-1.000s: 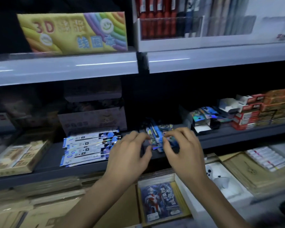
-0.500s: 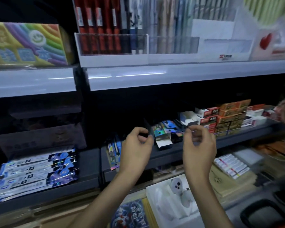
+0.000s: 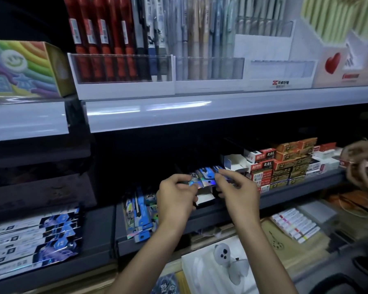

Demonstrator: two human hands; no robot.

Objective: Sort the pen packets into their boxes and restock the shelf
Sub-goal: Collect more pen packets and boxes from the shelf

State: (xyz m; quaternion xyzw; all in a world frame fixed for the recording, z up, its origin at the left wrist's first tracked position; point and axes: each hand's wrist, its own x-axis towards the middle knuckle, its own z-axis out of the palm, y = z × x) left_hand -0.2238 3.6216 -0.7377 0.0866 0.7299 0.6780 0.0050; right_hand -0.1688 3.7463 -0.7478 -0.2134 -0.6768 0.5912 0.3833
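On the middle shelf (image 3: pixel 285 196), left hand (image 3: pixel 175 198) and right hand (image 3: pixel 240 196) have been moved from the loose pile (image 3: pixel 139 217) to the open box (image 3: pixel 204 198), pinching its pen packets (image 3: pixel 206 180), seemingly for seating.

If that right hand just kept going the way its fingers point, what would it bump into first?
The shiny blue pen packets standing in the small open box; the right hand seems to pinch their tops with its fingers. Beyond them is dark shelf, depth unclear.

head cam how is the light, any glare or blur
Head view: dim, with deep shadow under the upper shelf, whose front edge carries a glare streak; a hand at the right edge is smeared; shelf lines bow.
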